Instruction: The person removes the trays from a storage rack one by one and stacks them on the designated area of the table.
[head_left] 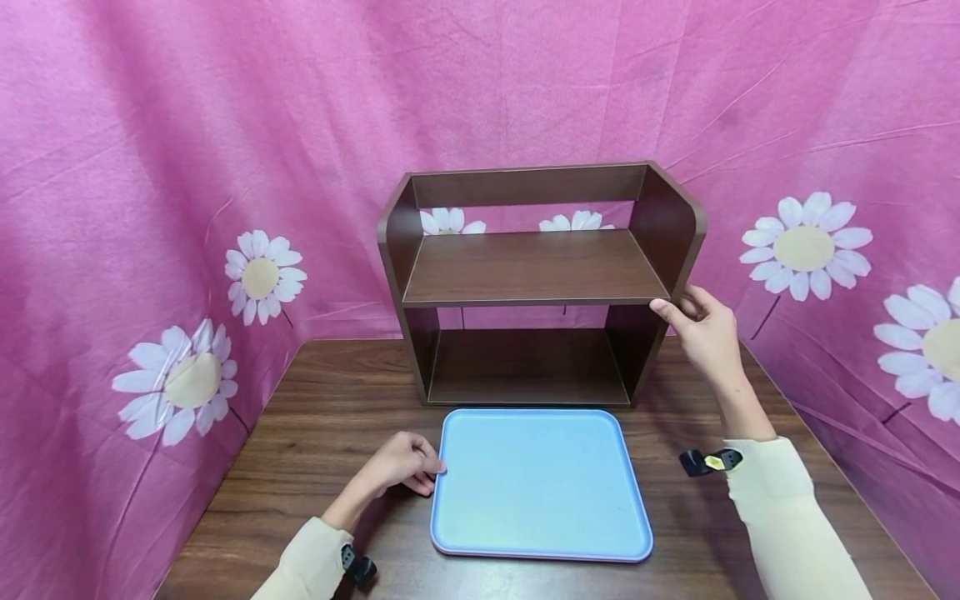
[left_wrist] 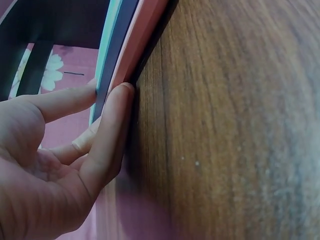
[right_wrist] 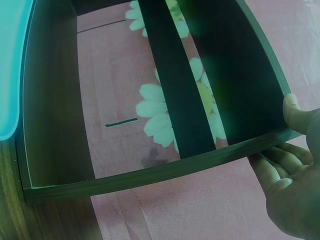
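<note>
A light blue rectangular tray (head_left: 536,483) lies flat on the table in front of a brown two-tier shelf (head_left: 536,267). My left hand (head_left: 405,462) pinches the tray's left edge between thumb and fingers. Seen from the left wrist, that edge (left_wrist: 122,45) has light blue, dark and reddish bands one over another, with a fingertip low beside the tabletop. My right hand (head_left: 701,325) grips the right side panel of the shelf, thumb at the front end of the middle board. In the right wrist view the other fingers (right_wrist: 282,162) lie along the panel's outer side.
The wooden table (head_left: 322,417) extends to both sides of the tray. A pink cloth (head_left: 300,108) with white daisies hangs behind and at both sides, visible through the shelf's open back. Both tiers of the shelf are bare.
</note>
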